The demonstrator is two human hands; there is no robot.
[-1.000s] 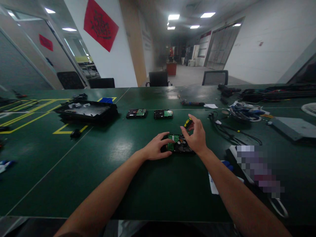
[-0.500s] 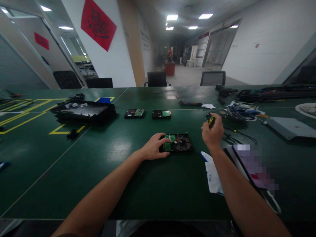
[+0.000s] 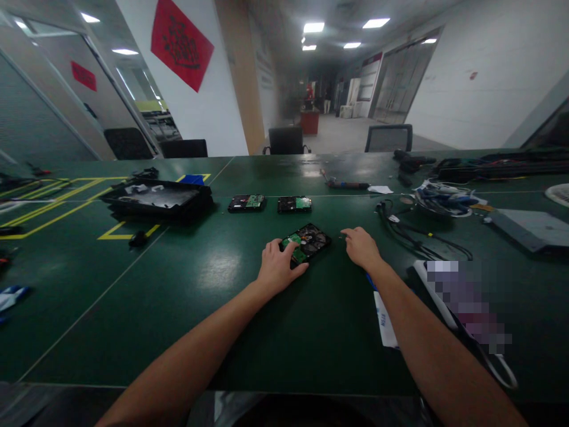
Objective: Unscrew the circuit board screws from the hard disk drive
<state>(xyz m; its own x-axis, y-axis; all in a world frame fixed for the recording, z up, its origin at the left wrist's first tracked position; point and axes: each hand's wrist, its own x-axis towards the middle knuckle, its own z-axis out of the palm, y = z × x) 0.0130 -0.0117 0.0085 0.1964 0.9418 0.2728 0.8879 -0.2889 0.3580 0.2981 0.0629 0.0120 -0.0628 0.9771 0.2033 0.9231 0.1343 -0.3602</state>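
Observation:
A hard drive (image 3: pixel 315 240) lies turned at an angle on the green table (image 3: pixel 249 350), its circuit board side up. My left hand (image 3: pixel 279 265) holds its left end, with fingers over the green board and the thumb along the near side. To the right of the drive, my right hand (image 3: pixel 361 246) is low over the table, index finger reaching forward and the other fingers curled under. A tiny thing shows by its fingertip, too small to name. The palm is hidden, and the yellow and black tool is out of sight. Two more hard drives (image 3: pixel 246 203) lie farther back.
A black tray (image 3: pixel 157 198) stands at back left. Cables (image 3: pixel 413 237), a bowl of tangled wires (image 3: pixel 444 198) and a grey metal box (image 3: pixel 528 228) lie to the right. A blurred-out phone-like slab (image 3: pixel 462 302) and a white packet (image 3: pixel 386 323) are near my right forearm.
The hard drive has been turned, its right end swinging away from me. My right hand has come down and left toward it, and the yellow and black tool it held no longer shows.

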